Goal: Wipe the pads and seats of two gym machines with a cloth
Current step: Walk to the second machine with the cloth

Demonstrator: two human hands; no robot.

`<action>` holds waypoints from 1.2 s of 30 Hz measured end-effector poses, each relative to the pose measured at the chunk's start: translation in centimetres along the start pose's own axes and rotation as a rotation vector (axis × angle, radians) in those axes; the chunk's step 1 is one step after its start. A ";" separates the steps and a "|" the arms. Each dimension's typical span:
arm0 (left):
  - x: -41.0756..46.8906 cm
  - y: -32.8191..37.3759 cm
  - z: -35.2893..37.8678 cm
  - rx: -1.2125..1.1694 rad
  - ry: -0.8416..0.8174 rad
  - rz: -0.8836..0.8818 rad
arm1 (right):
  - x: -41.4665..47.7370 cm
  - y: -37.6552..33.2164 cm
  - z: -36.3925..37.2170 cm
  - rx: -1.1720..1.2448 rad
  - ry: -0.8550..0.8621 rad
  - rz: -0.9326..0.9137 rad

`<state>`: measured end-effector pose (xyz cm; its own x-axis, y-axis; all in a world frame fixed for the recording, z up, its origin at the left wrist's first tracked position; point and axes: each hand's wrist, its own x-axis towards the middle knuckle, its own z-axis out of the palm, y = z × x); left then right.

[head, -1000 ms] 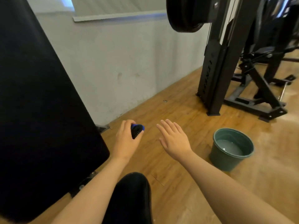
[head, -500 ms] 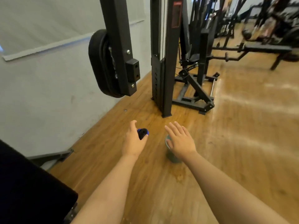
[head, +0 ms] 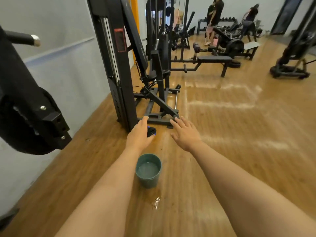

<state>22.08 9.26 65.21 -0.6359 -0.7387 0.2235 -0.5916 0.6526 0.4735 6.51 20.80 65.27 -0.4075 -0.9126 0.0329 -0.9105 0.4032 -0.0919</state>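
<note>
**gymrat22:** where's ur stuff rn?

**me:** machine (head: pixel 119 65) w/ the black pad (head: pixel 135 36) is straight ahead, prob my target. bucket (head: pixel 148 182) of water sits on the floor btwn my forearms, handy for rinsing. R hand (head: pixel 185 134) is loose, fingers spread, holding nothing. L hand (head: pixel 139 135) grips the balled-up cloth (head: pixel 151 131).

Gym hall with a glossy wooden floor (head: pixel 239 127) and a pale grey wall (head: pixel 68 74).
Pale streaks of reflected light (head: pixel 222 105) lie on the boards just in front of the flat bench (head: pixel 213 58). Behind the bench stand a dumbbell rack (head: pixel 229 20) and two people (head: pixel 215 12). An orange pillar (head: pixel 135 12) rises well to its left, and a dark doorway (head: pixel 283 14) stands far to its right.
</note>
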 end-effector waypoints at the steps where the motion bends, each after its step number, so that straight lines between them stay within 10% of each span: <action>1: 0.6 0.9 0.3 0.010 -0.003 0.018 | 0.0 1.0 -0.4 -0.004 0.004 0.015; 18: 8.1 8.1 4.7 0.020 -0.113 0.246 | 0.2 10.7 -2.4 0.079 -0.119 0.238; 36: 33.7 5.1 7.6 0.054 -0.180 0.405 | 19.0 16.0 -1.2 0.212 -0.153 0.519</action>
<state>-6.19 -11.05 68.66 -0.8948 -0.3840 0.2277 -0.2995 0.8945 0.3319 -15.88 9.96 65.61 -0.7679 -0.6044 -0.2123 -0.5533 0.7928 -0.2557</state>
